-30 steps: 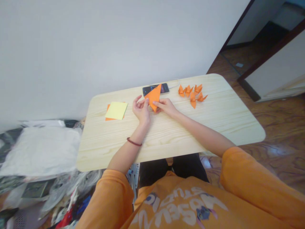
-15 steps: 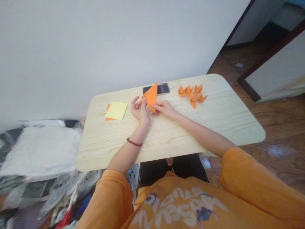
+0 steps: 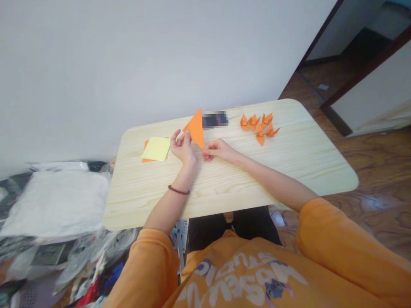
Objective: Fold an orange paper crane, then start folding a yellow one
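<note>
Drawn back, our right grip (image 3: 218, 150) sits pressed together beside the light, soft paper triangle (image 3: 194, 129). Our left grip (image 3: 183, 147) pinches its lower edge, the best place to hold it.

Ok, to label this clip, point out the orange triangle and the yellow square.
orange triangle (image 3: 195, 128), head view, middle of its face
yellow square (image 3: 156, 149), head view, centre of the top sheet

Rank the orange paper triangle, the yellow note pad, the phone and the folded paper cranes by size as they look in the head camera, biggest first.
1. Orange paper triangle and yellow note pad: they look about alike, so I can't rank them.
2. Phone, partly hidden and blurred.
3. Each folded paper crane, the smallest.
</note>
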The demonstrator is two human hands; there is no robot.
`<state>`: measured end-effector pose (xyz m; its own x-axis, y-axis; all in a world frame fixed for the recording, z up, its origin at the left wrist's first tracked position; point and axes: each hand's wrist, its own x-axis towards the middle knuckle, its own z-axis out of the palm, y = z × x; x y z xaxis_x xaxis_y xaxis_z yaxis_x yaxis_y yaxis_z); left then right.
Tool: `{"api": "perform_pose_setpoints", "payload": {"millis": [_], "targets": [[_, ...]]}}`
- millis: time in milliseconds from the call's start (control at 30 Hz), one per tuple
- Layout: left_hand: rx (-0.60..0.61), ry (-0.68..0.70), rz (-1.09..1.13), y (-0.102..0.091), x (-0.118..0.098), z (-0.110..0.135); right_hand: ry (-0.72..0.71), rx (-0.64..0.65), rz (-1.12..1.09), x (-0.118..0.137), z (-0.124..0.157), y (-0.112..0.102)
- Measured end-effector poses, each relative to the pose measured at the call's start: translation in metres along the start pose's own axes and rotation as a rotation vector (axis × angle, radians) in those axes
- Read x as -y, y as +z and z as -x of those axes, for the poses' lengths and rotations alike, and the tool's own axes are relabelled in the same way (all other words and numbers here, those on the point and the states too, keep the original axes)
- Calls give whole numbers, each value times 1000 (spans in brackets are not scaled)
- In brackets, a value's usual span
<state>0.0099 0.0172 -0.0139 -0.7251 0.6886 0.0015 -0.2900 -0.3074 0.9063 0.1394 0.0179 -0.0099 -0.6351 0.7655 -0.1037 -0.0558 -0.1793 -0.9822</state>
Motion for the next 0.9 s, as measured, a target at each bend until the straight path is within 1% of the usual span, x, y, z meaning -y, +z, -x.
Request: {"api": "perform_pose_setpoints", "payload": {"millis": [67,133,267,367,467,567,667,900], "targets": [[-6,3,10,-1,1,-3,3,10,4,-1,0,-1],[-9,1,17,-2,2,-4,24,-9,-22,0,0,-1],[-2,3,-11,-3,4,-5,29,-128,-133,7,1,1],[60,16,-35,-2,5,-3,-4,-204,-161,10,1,1],[160,22,-72,-1,3,0,-28,-274,-78,11,0,-3],[218,11,-102,-1,0,2,-52,-265,4,10,-1,-9],[240,-4,-112,-1,-2,2,-42,-247,13,8,-2,-15],[305,-8,-158,-1,-2,0,-83,-286,24,11,-1,-24]]}}
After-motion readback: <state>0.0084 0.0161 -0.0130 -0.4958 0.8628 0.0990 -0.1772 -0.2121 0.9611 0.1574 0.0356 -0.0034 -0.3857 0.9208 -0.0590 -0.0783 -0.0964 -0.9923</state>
